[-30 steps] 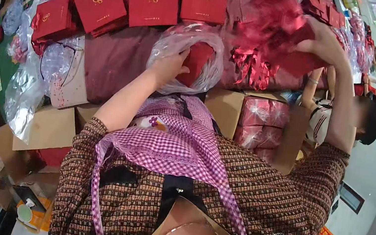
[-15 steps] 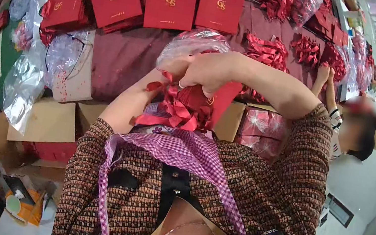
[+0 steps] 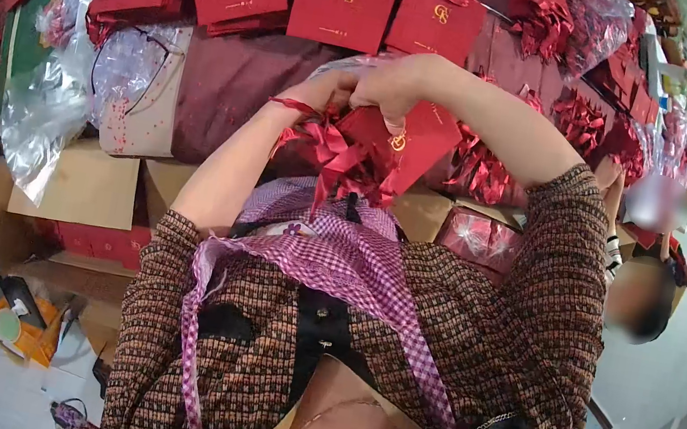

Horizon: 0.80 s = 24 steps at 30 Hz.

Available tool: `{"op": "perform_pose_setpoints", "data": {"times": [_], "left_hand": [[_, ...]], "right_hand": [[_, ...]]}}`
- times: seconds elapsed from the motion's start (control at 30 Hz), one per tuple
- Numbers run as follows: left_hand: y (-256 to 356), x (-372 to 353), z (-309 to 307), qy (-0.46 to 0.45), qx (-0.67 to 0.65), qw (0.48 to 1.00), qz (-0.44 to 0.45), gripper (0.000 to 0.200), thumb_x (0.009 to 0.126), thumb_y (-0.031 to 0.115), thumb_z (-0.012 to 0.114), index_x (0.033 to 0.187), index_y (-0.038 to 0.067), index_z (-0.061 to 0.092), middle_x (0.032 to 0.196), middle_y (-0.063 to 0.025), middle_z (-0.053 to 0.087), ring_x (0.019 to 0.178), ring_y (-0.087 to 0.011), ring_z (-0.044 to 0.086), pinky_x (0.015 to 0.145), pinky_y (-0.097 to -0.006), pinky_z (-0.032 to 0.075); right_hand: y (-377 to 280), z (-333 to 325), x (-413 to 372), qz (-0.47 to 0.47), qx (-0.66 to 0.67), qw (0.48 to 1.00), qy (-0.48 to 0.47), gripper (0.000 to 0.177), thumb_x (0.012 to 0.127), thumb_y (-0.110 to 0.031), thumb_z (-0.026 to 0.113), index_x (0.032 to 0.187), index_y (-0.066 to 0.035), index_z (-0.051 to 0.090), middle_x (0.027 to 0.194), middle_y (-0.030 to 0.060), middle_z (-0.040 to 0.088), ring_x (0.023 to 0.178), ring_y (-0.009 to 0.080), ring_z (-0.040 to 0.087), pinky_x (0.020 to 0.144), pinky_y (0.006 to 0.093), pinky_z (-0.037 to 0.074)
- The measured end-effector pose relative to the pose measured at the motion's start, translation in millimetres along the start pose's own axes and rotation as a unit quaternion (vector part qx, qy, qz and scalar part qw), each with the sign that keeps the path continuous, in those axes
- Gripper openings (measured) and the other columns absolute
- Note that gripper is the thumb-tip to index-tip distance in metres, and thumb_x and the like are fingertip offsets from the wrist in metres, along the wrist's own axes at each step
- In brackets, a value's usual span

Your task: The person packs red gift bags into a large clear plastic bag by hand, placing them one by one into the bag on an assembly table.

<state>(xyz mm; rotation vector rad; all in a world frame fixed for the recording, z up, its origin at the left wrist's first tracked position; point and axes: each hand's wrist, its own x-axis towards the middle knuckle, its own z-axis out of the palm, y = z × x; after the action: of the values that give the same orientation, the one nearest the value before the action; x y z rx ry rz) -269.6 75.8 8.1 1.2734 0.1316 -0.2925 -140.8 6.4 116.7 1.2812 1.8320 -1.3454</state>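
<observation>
Red gift bags (image 3: 422,141) with a gold logo and a mass of red ribbons (image 3: 344,159) hang tilted between my hands in front of my chest. My right hand (image 3: 391,90) has its fingers curled down over the bags' upper edge. Close beside it, my left hand (image 3: 328,91) is bent round the bundle's left side, its fingertips partly hidden. A red ribbon lies across my left wrist. Behind both hands, clear plastic (image 3: 354,62) shows on the dark red cloth (image 3: 231,94).
Stacks of red gift bags (image 3: 344,3) stand in a row across the cloth. Crumpled plastic (image 3: 44,111) lies at left. Open cardboard boxes (image 3: 77,186) are near my waist. At right are more ribboned bags (image 3: 580,123) and another person's forearms (image 3: 612,193).
The view has shifted, so the bag stacks appear farther right. The held bags have turned and show more of their front and logo. Less of the plastic shows behind my hands.
</observation>
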Motion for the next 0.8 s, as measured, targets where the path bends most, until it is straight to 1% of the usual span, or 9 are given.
{"op": "perform_pose_setpoints", "data": {"times": [0.03,0.07,0.23,0.27,0.43,0.5,0.57,0.63,0.8], "left_hand": [[1,0,-1,-0.007,-0.218,0.974,-0.064,0.040,0.081,-0.002,0.050,0.121,0.001,0.054,0.104,-0.0032,0.063,0.088,-0.0139,0.055,0.077,-0.0274,0.047],[1,-5,-4,0.014,0.083,0.996,0.024,0.042,0.082,-0.002,0.048,0.124,0.000,0.052,0.108,-0.0049,0.062,0.096,-0.0149,0.056,0.084,-0.0280,0.045],[45,-42,10,0.050,0.028,0.998,0.004,0.048,0.086,0.010,0.053,0.132,0.001,0.043,0.127,-0.0084,0.052,0.115,-0.0151,0.046,0.102,-0.0296,0.032],[48,-45,15,0.052,0.029,0.998,0.015,0.050,0.088,0.014,0.054,0.134,0.001,0.040,0.129,-0.0091,0.050,0.116,-0.0155,0.046,0.103,-0.0304,0.032],[22,-36,33,0.150,-0.017,0.988,0.025,0.081,0.068,0.027,0.080,0.130,-0.005,0.037,0.126,-0.0172,0.051,0.113,-0.0243,0.052,0.098,-0.0343,0.039],[0,-29,31,0.227,0.159,0.960,0.048,0.087,0.062,0.027,0.083,0.128,-0.006,0.036,0.124,-0.0206,0.052,0.111,-0.0277,0.054,0.095,-0.0361,0.042],[12,-30,33,0.236,0.169,0.957,-0.005,0.088,0.058,0.025,0.084,0.126,-0.007,0.038,0.120,-0.0228,0.053,0.111,-0.0301,0.054,0.093,-0.0368,0.044],[14,-30,33,0.284,0.167,0.944,-0.033,0.082,0.058,0.018,0.082,0.125,-0.006,0.040,0.117,-0.0202,0.054,0.110,-0.0282,0.054,0.093,-0.0361,0.044],[3,-27,37,0.300,0.064,0.951,0.023,0.068,0.062,0.010,0.078,0.120,-0.006,0.047,0.115,-0.0178,0.057,0.107,-0.0221,0.055,0.093,-0.0338,0.043]], "right_hand": [[2,-2,7,-0.049,-0.032,0.998,0.015,0.061,0.060,-0.015,0.079,0.115,-0.003,0.055,0.112,0.0177,0.058,0.110,0.0366,0.052,0.090,0.0447,0.042],[6,-3,10,-0.052,-0.034,0.998,0.014,0.061,0.060,-0.015,0.079,0.115,-0.003,0.055,0.112,0.0177,0.058,0.110,0.0366,0.052,0.090,0.0447,0.042],[9,-11,14,-0.037,-0.014,0.999,-0.029,0.058,0.061,-0.014,0.078,0.113,-0.002,0.057,0.108,0.0192,0.060,0.105,0.0358,0.055,0.088,0.0451,0.043],[6,-16,17,-0.016,-0.026,0.998,-0.055,0.045,0.061,-0.016,0.078,0.100,0.000,0.062,0.100,0.0178,0.062,0.103,0.0350,0.055,0.085,0.0448,0.044],[4,-27,26,-0.016,-0.038,0.996,-0.083,0.050,0.058,-0.014,0.078,0.103,0.000,0.062,0.102,0.0191,0.062,0.104,0.0347,0.055,0.086,0.0418,0.044],[8,-27,29,-0.044,-0.020,0.996,-0.068,0.060,0.055,-0.014,0.080,0.109,0.002,0.059,0.108,0.0197,0.060,0.106,0.0345,0.054,0.089,0.0402,0.043],[12,-25,31,-0.051,-0.018,0.997,-0.059,0.068,0.054,-0.013,0.081,0.114,0.003,0.055,0.113,0.0199,0.058,0.109,0.0343,0.053,0.092,0.0393,0.042],[25,-13,39,-0.160,0.030,0.983,0.090,0.066,0.054,-0.011,0.081,0.113,0.003,0.056,0.113,0.0204,0.058,0.110,0.0342,0.053,0.092,0.0393,0.042],[17,-13,4,0.003,0.091,0.988,0.127,0.061,0.059,-0.009,0.077,0.115,-0.003,0.053,0.105,0.0190,0.061,0.106,0.0359,0.054,0.087,0.0421,0.044]]}}
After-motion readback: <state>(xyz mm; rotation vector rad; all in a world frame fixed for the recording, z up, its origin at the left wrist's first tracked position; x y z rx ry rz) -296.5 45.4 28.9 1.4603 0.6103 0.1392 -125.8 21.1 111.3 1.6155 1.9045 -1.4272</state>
